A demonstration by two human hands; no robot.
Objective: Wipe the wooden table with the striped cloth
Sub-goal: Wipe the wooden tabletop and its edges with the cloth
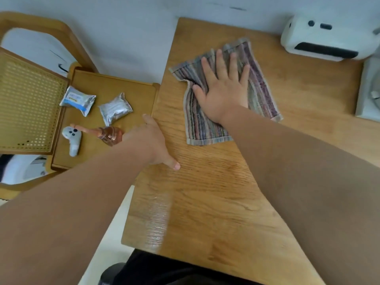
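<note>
The striped cloth (207,128) lies spread flat on the wooden table (216,192), toward its far left part. My right hand (223,87) presses down on the cloth with the fingers straight and spread. My left hand (153,140) rests on the table's left edge, thumb on the tabletop, the other fingers over the edge and mostly hidden. A wet shiny streak (158,221) shows on the wood near the front left corner.
A white device (327,38) stands at the table's far right, a grey object (368,89) beside it. Left of the table a lower wooden tray surface (98,83) holds two foil packets (116,109), a white controller (72,138) and an amber spray bottle (107,134). A cane chair (26,99) stands farther left.
</note>
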